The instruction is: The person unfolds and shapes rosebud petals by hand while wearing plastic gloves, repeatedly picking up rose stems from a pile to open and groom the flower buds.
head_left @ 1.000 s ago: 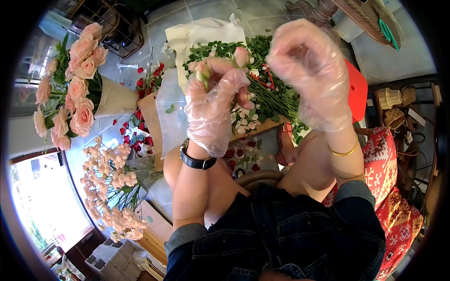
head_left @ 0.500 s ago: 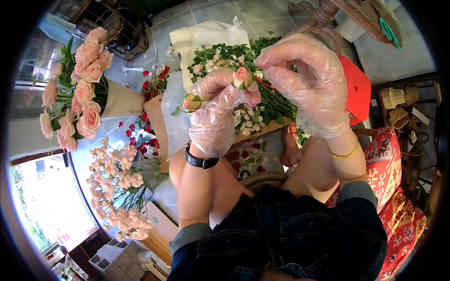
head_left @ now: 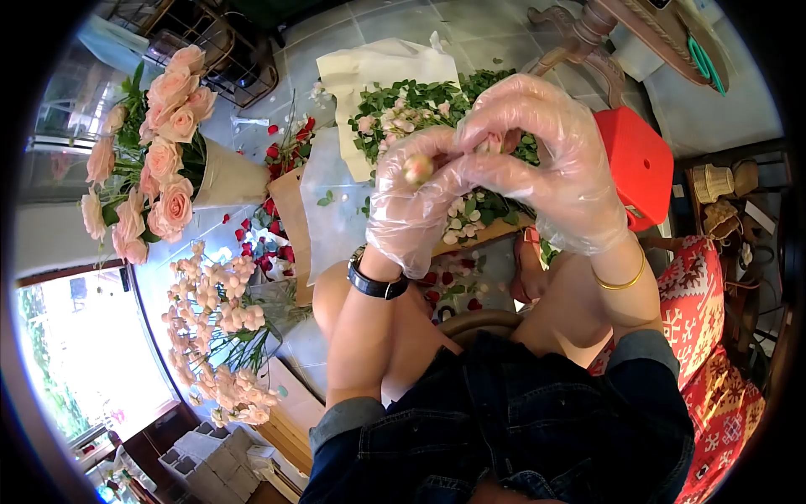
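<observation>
Both my hands wear clear plastic gloves and meet in front of me. My left hand [head_left: 411,206] is closed round a rose stem, mostly hidden by the fingers; a small pale, greenish bud [head_left: 417,169] shows against that glove. My right hand [head_left: 562,160] curves over from the right, thumb and fingers closed on the pink rose bloom [head_left: 494,144], which is partly covered. Below the hands lie leafy spray roses [head_left: 403,118] with small pink and white blooms, spread on cream wrapping paper [head_left: 361,71].
A bucket [head_left: 231,176] of large peach roses stands at left, with bunched peach blooms [head_left: 210,311] nearer me. Red petals [head_left: 285,252] litter the floor. To the right are a red stool [head_left: 634,168], a patterned red cloth [head_left: 697,353] and a carved table leg [head_left: 579,42].
My right hand has come down and left from beside the rose onto its bloom. The left hand has turned, bringing the bud across the glove and hiding more of the stem.
</observation>
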The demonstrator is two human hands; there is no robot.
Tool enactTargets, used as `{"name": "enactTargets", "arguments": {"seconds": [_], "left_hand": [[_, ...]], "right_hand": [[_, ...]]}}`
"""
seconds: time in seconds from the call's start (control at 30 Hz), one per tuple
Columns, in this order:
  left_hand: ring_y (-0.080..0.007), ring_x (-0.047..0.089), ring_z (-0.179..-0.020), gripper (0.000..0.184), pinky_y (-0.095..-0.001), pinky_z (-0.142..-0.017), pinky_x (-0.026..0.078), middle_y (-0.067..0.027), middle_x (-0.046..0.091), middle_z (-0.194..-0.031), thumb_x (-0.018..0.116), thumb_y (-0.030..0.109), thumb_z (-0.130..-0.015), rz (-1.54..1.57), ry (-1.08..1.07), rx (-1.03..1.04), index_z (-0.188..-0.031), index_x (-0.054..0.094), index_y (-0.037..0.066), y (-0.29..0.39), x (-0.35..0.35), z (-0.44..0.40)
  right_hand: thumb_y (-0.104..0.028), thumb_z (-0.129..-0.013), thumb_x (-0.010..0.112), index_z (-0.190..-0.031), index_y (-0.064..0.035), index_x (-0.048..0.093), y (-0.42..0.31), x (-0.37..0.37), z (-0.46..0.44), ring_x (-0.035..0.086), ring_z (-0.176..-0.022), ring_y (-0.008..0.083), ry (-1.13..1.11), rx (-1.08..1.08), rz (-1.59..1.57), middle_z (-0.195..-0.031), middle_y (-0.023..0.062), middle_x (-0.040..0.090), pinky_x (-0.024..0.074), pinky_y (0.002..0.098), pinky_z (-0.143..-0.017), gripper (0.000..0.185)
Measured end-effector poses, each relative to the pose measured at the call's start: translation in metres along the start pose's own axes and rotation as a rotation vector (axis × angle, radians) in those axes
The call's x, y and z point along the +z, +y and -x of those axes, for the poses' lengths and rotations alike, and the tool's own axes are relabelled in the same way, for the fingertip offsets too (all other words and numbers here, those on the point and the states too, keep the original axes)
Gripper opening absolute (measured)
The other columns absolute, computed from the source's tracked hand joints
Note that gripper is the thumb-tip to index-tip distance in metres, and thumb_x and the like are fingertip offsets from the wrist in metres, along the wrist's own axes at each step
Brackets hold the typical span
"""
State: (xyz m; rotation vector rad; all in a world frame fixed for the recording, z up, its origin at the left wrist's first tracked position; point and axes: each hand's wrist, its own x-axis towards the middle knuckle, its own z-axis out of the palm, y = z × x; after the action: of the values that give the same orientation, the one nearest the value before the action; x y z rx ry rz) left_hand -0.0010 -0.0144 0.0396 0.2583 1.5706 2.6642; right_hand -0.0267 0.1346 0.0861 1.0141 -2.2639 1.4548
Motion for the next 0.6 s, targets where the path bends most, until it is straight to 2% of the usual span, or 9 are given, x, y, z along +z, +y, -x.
{"name": "enactTargets", "arguments": {"seconds": [0.03,0.07,0.13,0.17,0.27,0.3,0.43,0.53,0.6], "left_hand": [[-0.0129,0.054,-0.078,0.023,-0.0254,-0.073,0.046,-0.0051,0.059,-0.088,0.063,0.001,-0.076,-0.003,-0.060,0.060,-0.099,0.057,0.001,-0.006,-0.004,-0.003],[-0.0129,0.054,-0.078,0.023,-0.0254,-0.073,0.046,-0.0051,0.059,-0.088,0.063,0.001,-0.076,-0.002,-0.061,0.062,-0.099,0.057,0.001,-0.006,0.000,-0.003],[-0.0127,0.052,-0.083,0.031,-0.0252,-0.076,0.045,-0.0050,0.057,-0.094,0.063,0.003,-0.078,0.066,0.102,0.139,-0.107,0.052,0.003,-0.001,0.013,-0.004],[-0.0130,0.050,-0.086,0.033,-0.0254,-0.076,0.044,-0.0057,0.056,-0.097,0.061,0.008,-0.082,0.059,0.037,0.121,-0.112,0.048,0.005,-0.003,0.004,-0.003],[-0.0154,0.052,-0.084,0.031,-0.0282,-0.073,0.044,-0.0072,0.055,-0.095,0.058,0.018,-0.086,0.020,-0.022,0.126,-0.111,0.051,0.002,-0.002,-0.006,-0.004],[-0.0142,0.051,-0.081,0.025,-0.0281,-0.068,0.044,-0.0076,0.055,-0.092,0.054,0.019,-0.089,-0.017,0.036,0.121,-0.107,0.051,0.001,0.000,0.000,-0.004],[-0.0115,0.052,-0.073,0.022,-0.0258,-0.066,0.048,-0.0075,0.058,-0.091,0.053,0.018,-0.089,0.020,0.040,0.039,-0.102,0.055,0.000,0.002,-0.001,-0.002],[-0.0109,0.052,-0.070,0.024,-0.0248,-0.061,0.049,-0.0070,0.058,-0.088,0.053,0.020,-0.089,0.005,0.024,0.047,-0.101,0.056,0.000,0.002,-0.001,-0.002],[-0.0106,0.052,-0.069,0.024,-0.0249,-0.061,0.050,-0.0066,0.057,-0.085,0.054,0.021,-0.089,-0.010,0.058,0.034,-0.101,0.054,0.000,0.006,-0.001,-0.002]], "right_hand": [[-0.015,-0.072,0.071,-0.086,-0.0079,0.064,-0.002,-0.002,0.000,0.054,-0.070,0.0115,-0.015,0.088,-0.030,-0.078,0.0003,0.059,0.0431,0.0244,-0.062,0.016],[-0.015,-0.072,0.071,-0.086,-0.0079,0.064,0.000,-0.003,0.000,0.054,-0.070,0.0115,-0.016,0.087,-0.028,-0.078,0.0003,0.059,0.0431,0.0244,-0.062,0.016],[-0.013,-0.075,0.069,-0.085,-0.0061,0.062,0.010,-0.004,0.000,0.054,-0.070,0.0087,0.128,0.166,-0.187,-0.078,-0.0005,0.059,0.0425,0.0225,-0.062,0.014],[-0.010,-0.078,0.066,-0.086,-0.0037,0.062,0.013,-0.003,0.000,0.051,-0.069,0.0050,0.182,0.212,-0.296,-0.077,-0.0024,0.057,0.0410,0.0195,-0.061,0.011],[-0.009,-0.080,0.064,-0.089,-0.0022,0.061,0.015,-0.007,-0.001,0.047,-0.069,0.0032,0.195,0.347,-0.403,-0.075,-0.0041,0.053,0.0391,0.0179,-0.060,0.011],[-0.009,-0.082,0.062,-0.091,-0.0022,0.061,0.018,-0.006,-0.001,0.044,-0.069,0.0022,0.183,0.367,-0.380,-0.075,-0.0053,0.050,0.0377,0.0168,-0.060,0.012],[-0.010,-0.083,0.061,-0.095,-0.0025,0.061,0.019,0.000,-0.001,0.044,-0.069,0.0022,0.186,0.411,-0.404,-0.074,-0.0057,0.049,0.0372,0.0168,-0.060,0.014],[-0.010,-0.085,0.058,-0.105,-0.0027,0.058,0.021,0.003,-0.001,0.045,-0.069,0.0026,0.147,0.410,-0.430,-0.079,-0.0035,0.053,0.0385,0.0170,-0.061,0.021],[-0.008,-0.086,0.054,-0.117,-0.0042,0.051,0.022,0.007,-0.003,0.049,-0.071,0.0058,0.144,0.413,-0.481,-0.094,0.0002,0.058,0.0430,0.0202,-0.061,0.031]]}}
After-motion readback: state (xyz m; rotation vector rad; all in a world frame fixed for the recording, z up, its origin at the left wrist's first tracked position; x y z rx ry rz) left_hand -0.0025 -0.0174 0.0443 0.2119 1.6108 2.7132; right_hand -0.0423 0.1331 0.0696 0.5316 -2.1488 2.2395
